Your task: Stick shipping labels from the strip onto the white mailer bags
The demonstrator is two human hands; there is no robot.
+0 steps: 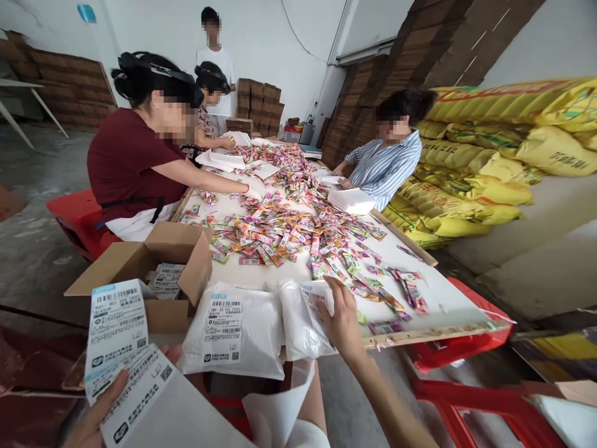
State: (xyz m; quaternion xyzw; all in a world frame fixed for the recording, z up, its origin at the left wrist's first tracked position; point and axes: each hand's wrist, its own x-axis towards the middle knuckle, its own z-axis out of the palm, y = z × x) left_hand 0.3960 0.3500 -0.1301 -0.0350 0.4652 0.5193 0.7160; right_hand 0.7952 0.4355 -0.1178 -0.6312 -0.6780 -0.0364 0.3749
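Observation:
My left hand (100, 407) is closed on printed shipping labels (153, 389), a fan of white sheets with barcodes and small square codes. Its thumb lies over the front, and fingertips show behind the upper edge. My right hand (345, 317) is at the right side of a white plastic mailer bag (296, 330), fingers apart and bent over the label on it. A second, plump mailer bag (242, 358) lies beside it to the left, its label facing up. Both bags rest at the table's near edge. A curled white paper strip (280, 404) hangs below them over my lap.
Many colourful small packets (275, 233) are heaped across the white table (448, 298). An open cardboard box (198, 270) holding labels stands at the left. Several people work around the table. Red stools (461, 398) stand at right; yellow sacks (466, 155) are stacked behind.

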